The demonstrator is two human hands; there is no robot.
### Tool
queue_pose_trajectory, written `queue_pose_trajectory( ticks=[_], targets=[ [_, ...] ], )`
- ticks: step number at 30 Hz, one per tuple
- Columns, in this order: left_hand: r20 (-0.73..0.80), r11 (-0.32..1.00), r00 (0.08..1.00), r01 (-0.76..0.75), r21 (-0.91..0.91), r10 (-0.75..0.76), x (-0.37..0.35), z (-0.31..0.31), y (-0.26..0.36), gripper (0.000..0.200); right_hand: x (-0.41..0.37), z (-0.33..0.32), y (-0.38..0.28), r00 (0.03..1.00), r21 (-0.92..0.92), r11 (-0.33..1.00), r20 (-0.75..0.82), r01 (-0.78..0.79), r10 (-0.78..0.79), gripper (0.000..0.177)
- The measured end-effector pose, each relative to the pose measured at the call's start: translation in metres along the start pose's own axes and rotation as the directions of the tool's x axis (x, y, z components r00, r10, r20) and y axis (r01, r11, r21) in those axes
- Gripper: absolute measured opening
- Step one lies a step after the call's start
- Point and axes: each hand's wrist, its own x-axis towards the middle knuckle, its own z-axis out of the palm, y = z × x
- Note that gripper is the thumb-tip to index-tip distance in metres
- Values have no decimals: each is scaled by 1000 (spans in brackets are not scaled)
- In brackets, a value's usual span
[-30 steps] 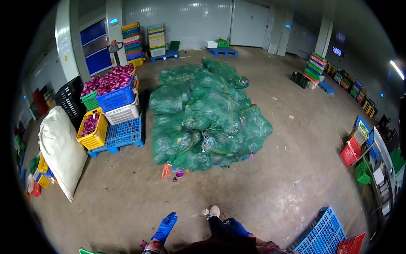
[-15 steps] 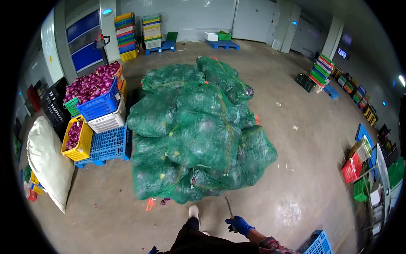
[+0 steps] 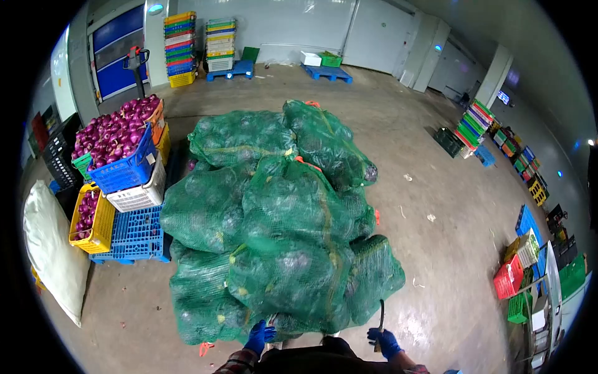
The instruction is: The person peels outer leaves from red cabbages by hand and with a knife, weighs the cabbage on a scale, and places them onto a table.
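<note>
A pile of green net bags (image 3: 289,274), stuffed with round dark heads, lay on the floor (image 3: 448,249) right in front of the person. The left hand (image 3: 258,337), in a blue glove, was at the near edge of the pile with its fingers spread and nothing gripped; whether it touched the net, I could not tell. The right hand (image 3: 385,343), also gloved in blue, was wrapped around a knife (image 3: 382,310), its dark blade pointing up beside the near right bag. To the left, a blue pallet (image 3: 140,232) carried crates, with purple onions (image 3: 118,132) heaped in the blue crate (image 3: 128,169) on top. A white sack (image 3: 53,249) leaned nearby, and 2 tall stacks of crates (image 3: 180,50) stood near the back wall (image 3: 274,28)
</note>
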Motion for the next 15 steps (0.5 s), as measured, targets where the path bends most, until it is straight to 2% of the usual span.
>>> queue_pose_trajectory(
  ticks=[1,2,3,5,6,7,8,9,11,12,14,15],
  targets=[
    [7,995,999,50,-88,-49,25,15,-12,42,46,-11,-24,994,-58,992,21,109,-108,31],
    [16,941,991,134,-310,-136,21,38,-4,28,70,-15,-51,990,-98,986,28,137,-135,32],
    [41,904,984,175,-390,-172,11,49,1,28,65,-13,-75,984,-133,975,20,175,-174,32],
    [16,867,986,152,-475,-164,30,83,4,29,162,23,-172,900,-196,884,191,425,-391,34],
    [14,862,987,145,-485,-158,30,94,11,29,162,40,-210,862,-249,829,231,501,-452,37],
    [-8,847,991,107,-520,-130,53,114,21,29,220,62,-240,803,-283,759,323,586,-500,40],
    [-30,839,994,73,-540,-105,61,128,29,29,253,78,-256,809,-145,817,312,558,-498,36],
    [-36,836,995,60,-546,-95,59,134,34,29,242,91,-274,820,-9,851,276,525,-502,33],
    [-103,813,993,-7,-582,-66,80,149,51,29,307,166,-340,720,-207,729,468,653,-512,36],
    [-110,815,992,-16,-580,-58,80,154,56,29,293,188,-372,722,-236,726,498,646,-481,40],
    [-168,803,985,-71,-592,-36,96,160,77,29,332,240,-385,728,-272,738,554,617,-404,47],
    [-179,805,983,-85,-588,-27,94,162,84,29,320,252,-399,735,-287,739,553,610,-392,50]
  ],
)
